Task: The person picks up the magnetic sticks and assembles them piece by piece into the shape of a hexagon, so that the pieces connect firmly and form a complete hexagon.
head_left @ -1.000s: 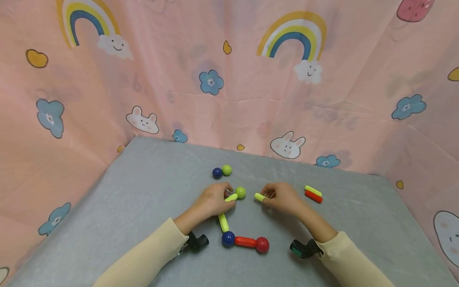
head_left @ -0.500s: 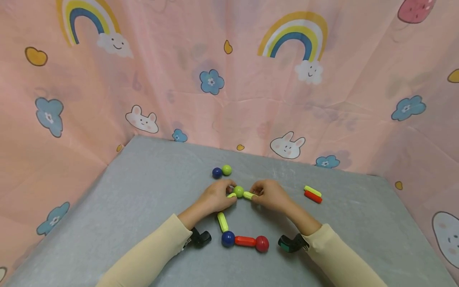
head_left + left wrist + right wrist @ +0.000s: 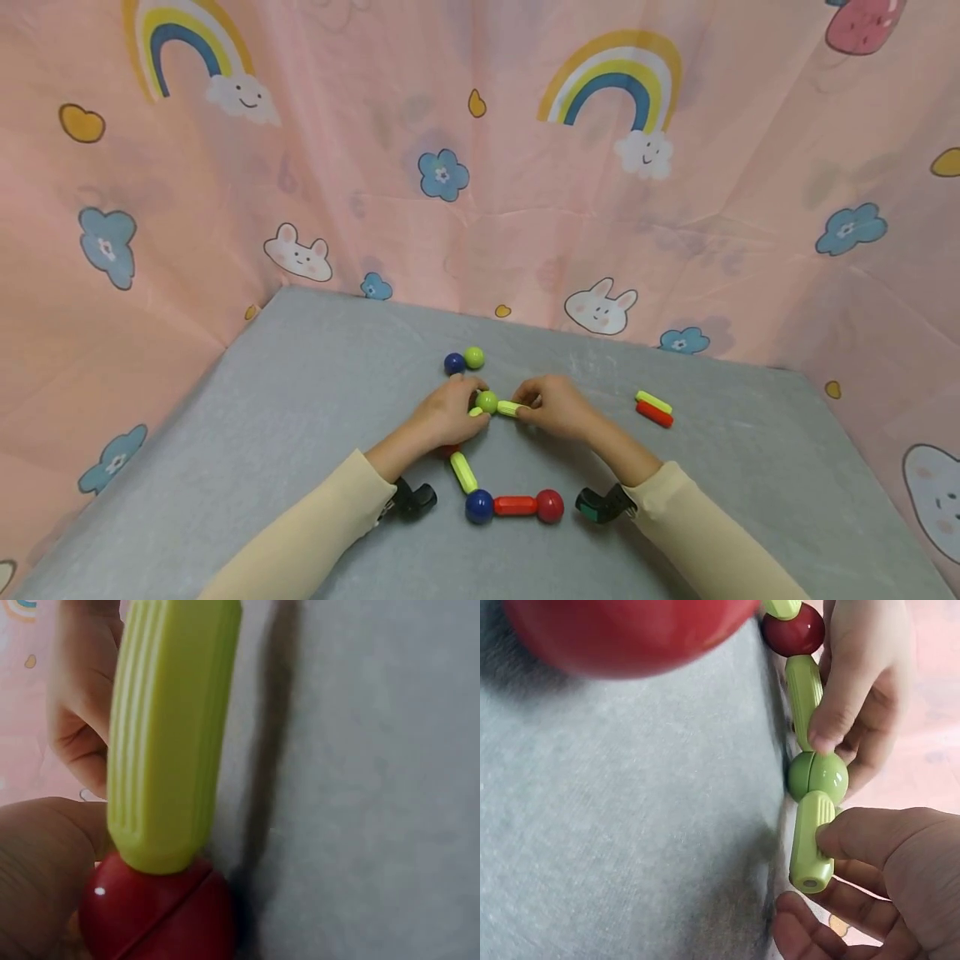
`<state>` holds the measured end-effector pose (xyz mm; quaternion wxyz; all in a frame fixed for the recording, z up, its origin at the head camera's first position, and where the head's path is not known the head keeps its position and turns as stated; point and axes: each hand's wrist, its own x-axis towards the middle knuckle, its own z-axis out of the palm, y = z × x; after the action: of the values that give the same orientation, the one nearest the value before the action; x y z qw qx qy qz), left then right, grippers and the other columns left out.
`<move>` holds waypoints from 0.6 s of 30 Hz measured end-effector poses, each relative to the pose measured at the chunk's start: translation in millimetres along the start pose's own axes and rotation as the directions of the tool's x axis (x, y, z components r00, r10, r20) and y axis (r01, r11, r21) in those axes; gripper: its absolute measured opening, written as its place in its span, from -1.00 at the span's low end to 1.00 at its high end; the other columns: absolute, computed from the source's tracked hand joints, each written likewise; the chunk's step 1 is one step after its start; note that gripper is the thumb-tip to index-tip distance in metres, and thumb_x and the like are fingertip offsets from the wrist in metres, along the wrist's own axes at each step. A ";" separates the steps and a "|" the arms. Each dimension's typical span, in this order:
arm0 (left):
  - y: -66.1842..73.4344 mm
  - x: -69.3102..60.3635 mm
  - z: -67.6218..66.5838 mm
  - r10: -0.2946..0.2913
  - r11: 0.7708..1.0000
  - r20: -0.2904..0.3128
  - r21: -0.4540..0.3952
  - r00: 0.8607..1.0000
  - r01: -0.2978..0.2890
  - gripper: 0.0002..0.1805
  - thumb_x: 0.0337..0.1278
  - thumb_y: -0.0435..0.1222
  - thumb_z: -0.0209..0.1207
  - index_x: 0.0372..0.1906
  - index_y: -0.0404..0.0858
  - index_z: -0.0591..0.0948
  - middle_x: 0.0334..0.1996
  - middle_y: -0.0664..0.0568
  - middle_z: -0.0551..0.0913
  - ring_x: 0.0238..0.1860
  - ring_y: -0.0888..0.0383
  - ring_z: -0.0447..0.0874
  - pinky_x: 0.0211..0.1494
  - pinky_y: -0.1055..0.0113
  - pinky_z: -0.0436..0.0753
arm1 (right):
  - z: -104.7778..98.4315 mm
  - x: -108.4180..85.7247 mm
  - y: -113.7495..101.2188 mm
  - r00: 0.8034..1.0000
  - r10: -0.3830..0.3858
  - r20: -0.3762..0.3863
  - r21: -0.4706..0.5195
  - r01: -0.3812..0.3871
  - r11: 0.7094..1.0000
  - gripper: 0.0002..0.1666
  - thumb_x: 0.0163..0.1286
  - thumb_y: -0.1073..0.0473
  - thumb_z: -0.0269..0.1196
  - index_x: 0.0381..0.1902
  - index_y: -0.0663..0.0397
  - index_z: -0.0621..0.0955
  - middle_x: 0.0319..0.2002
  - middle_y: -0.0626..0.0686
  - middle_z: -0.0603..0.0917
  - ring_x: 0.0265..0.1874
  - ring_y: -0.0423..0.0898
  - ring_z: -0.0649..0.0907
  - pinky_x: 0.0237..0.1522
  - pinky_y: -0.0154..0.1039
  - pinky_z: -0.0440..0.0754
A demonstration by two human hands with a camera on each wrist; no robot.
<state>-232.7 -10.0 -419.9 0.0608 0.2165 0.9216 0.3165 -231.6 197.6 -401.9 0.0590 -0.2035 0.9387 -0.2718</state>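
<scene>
We find the head view evenly bright, the left wrist view dimmer, a blurred shadow on the table point(image 3: 375, 787) towards one o'clock and a glint on the dark red ball point(image 3: 161, 915) at eight. In the right wrist view, the near red ball point(image 3: 630, 634) looks soft at eleven, with glare on the green ball point(image 3: 825, 774) at three.

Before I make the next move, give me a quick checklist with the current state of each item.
1. Right hand has the end rod: ok, pinched.
2. End rod meets the green ball: ok, touching in the right wrist view.
3. Left hand steadies the middle rod: ok, thumb on it.
4. Ball on the end rod's outer end: not ok, that end is bare.
5. Spare balls in view: ok, a blue ball and a second green ball lie farther back.
6. Joints firm enough to lift: cannot tell.
</scene>
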 end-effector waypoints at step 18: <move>-5.6 4.6 4.9 -0.017 0.999 -0.109 -0.046 0.994 0.012 -0.74 0.04 -0.23 0.28 -0.13 -0.21 0.68 -0.20 -0.08 0.60 -0.32 0.15 0.47 -0.30 0.33 0.46 | -8.4 17.2 4.2 0.997 -0.080 0.005 0.065 0.080 0.995 -0.86 0.30 0.23 0.23 -0.23 0.16 0.67 -0.31 0.06 0.69 -0.42 -0.18 0.59 -0.39 -0.33 0.54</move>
<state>-237.6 -9.2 -427.1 0.0175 0.1909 0.9176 0.3483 -250.6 197.8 -397.0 0.0583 -0.2400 0.9202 -0.3036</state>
